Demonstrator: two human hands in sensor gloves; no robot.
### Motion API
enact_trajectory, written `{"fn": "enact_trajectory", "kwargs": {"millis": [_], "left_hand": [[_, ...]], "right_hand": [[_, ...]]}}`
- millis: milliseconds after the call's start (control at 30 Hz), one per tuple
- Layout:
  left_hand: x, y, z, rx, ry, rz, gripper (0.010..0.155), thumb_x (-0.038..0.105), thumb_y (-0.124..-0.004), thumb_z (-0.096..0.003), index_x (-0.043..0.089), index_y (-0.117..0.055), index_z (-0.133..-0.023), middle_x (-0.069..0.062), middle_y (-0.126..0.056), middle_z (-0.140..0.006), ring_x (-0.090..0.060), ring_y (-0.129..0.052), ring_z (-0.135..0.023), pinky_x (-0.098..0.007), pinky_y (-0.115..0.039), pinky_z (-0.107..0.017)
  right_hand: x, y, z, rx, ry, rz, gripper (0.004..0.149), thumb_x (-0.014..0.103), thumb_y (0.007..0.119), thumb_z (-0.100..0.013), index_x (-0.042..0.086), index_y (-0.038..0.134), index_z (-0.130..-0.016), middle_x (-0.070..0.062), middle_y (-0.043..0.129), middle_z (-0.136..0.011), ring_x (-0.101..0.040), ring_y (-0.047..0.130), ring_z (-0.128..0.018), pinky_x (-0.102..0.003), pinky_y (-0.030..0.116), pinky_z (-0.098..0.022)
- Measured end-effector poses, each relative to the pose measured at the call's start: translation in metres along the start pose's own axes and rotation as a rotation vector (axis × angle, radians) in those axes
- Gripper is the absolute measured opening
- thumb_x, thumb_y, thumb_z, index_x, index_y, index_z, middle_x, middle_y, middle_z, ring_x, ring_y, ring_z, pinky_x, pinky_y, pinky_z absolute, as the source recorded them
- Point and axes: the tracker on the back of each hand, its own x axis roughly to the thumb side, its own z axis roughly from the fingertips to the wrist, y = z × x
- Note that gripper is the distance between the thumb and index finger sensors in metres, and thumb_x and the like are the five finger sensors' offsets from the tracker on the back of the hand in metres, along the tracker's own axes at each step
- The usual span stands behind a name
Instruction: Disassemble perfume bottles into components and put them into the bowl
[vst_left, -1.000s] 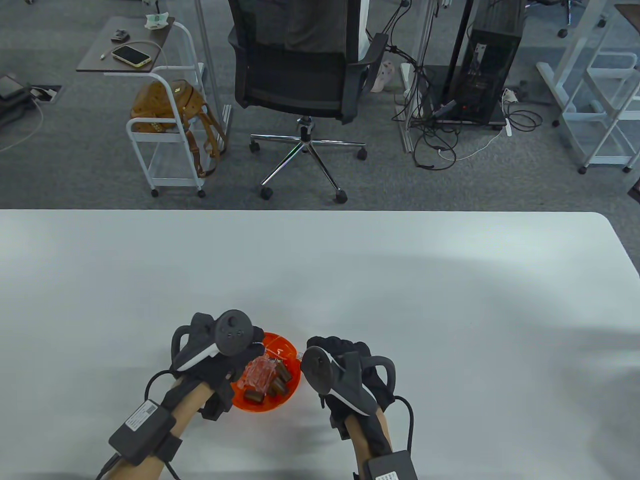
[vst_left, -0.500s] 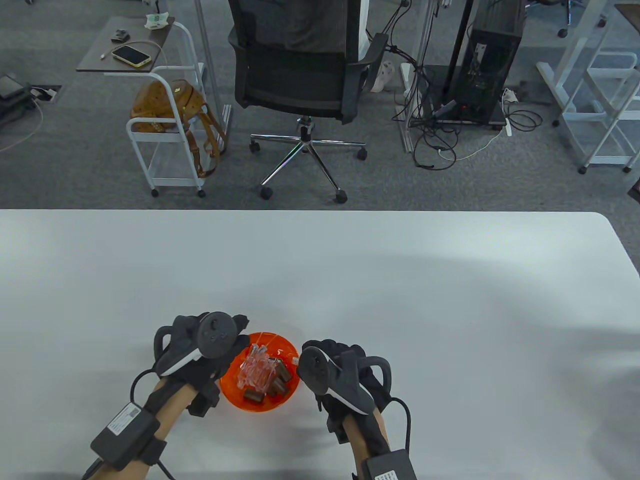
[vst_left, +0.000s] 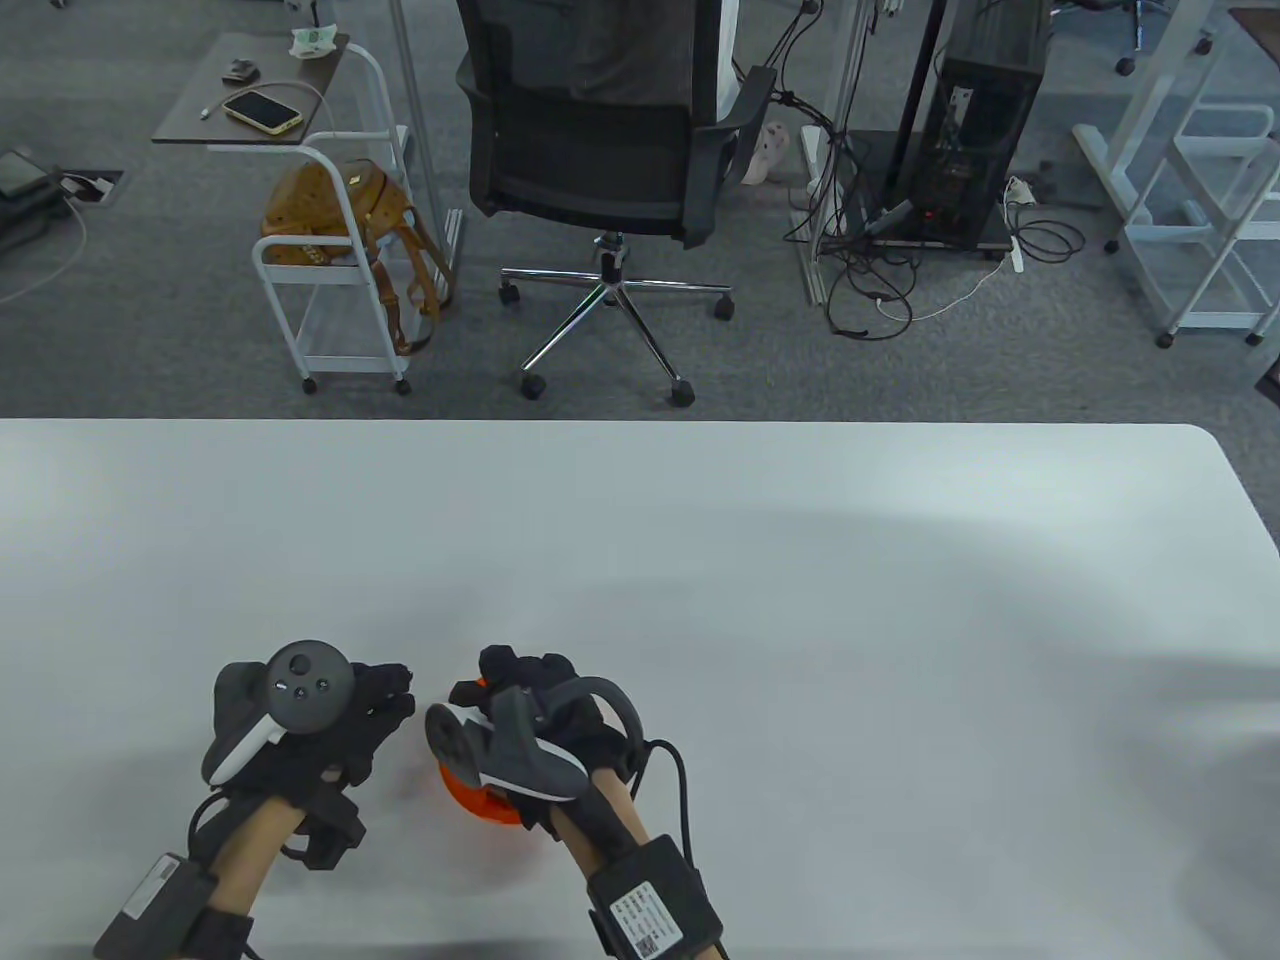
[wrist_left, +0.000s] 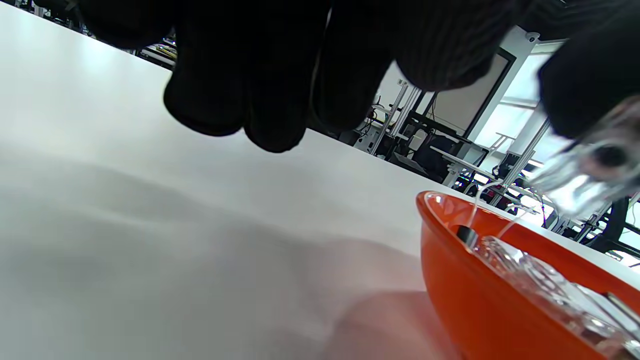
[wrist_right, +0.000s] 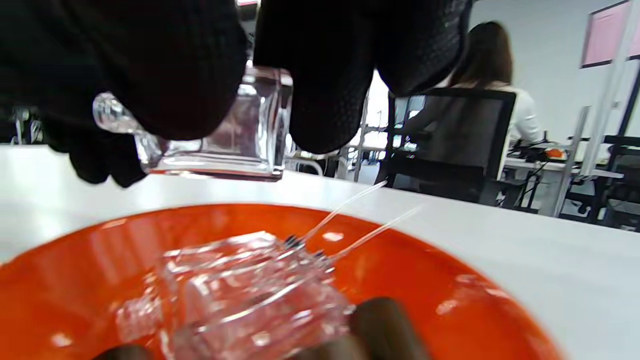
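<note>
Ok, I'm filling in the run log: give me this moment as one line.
right hand: holds clear glass bottle over orange bowl | left hand: beside bowl, holds nothing | bowl: glass parts, brown caps

Clear bottle (wrist_right: 240, 135) above orange bowl (wrist_right: 450, 280)

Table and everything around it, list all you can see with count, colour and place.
bowl: one, orange, near table edge, under right hand
glass bottle: one, clear, held above bowl
glass parts: several, clear, in bowl
caps: at least two, brown, in bowl
table: one, white
office chair: one, black, behind table
cart: one, white, far left, brown bag inside
phone: one, yellow, side table
left hand: black glove, beside bowl
right hand: black glove, grip on glass bottle
</note>
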Motion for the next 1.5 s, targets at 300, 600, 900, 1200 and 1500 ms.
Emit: {"fn": "enact_trajectory", "kwargs": {"millis": [300,600,900,1200,1500], "left_hand": [[0.004,-0.002,-0.001,-0.031,-0.027,-0.009,0.059,0.047,-0.075,-0.0446,0.017,-0.09,-0.094,-0.019,-0.099,-0.09,-0.041,-0.097,-0.075,-0.063,-0.065,-0.062],[0.006,-0.003,0.0,-0.031,-0.059,-0.003,0.059,0.047,-0.075,-0.0447,0.018,-0.089,-0.094,-0.019,-0.097,-0.092,-0.042,-0.095,-0.077,-0.063,-0.064,-0.064],[0.013,0.018,0.012,0.157,-0.099,-0.032,0.062,0.047,-0.076,-0.0447,0.02,-0.083,-0.099,-0.019,-0.087,-0.102,-0.044,-0.086,-0.088,-0.067,-0.056,-0.07],[0.037,0.033,0.031,0.338,-0.135,-0.291,0.065,0.049,-0.076,-0.0439,0.026,-0.076,-0.104,-0.015,-0.079,-0.111,-0.047,-0.076,-0.1,-0.069,-0.047,-0.075],[0.045,0.028,0.035,0.392,-0.143,-0.448,0.068,0.052,-0.075,-0.0434,0.031,-0.069,-0.108,-0.011,-0.07,-0.117,-0.046,-0.069,-0.106,-0.071,-0.042,-0.077]], "right_hand": [[0.012,0.027,-0.019,0.112,-0.009,0.103,0.049,0.032,0.093,-0.033,0.051,0.081,-0.076,0.009,0.072,-0.1,-0.008,0.095,-0.082,-0.041,0.076,-0.07],[0.0,0.02,-0.016,0.104,0.021,0.058,0.055,0.037,0.091,-0.032,0.043,0.076,-0.085,0.01,0.081,-0.096,-0.008,0.099,-0.079,-0.042,0.078,-0.069],[-0.058,-0.02,0.012,-0.115,0.155,-0.099,0.056,0.049,0.081,-0.033,0.04,0.073,-0.088,0.008,0.082,-0.096,-0.013,0.098,-0.08,-0.048,0.075,-0.069],[-0.118,-0.038,0.063,-0.37,0.281,0.019,0.059,0.052,0.076,-0.035,0.042,0.067,-0.092,0.008,0.072,-0.104,-0.02,0.087,-0.093,-0.055,0.066,-0.073],[-0.143,-0.022,0.081,-0.408,0.304,0.297,0.063,0.053,0.076,-0.034,0.04,0.063,-0.093,0.005,0.064,-0.107,-0.024,0.079,-0.097,-0.06,0.06,-0.072]]}}
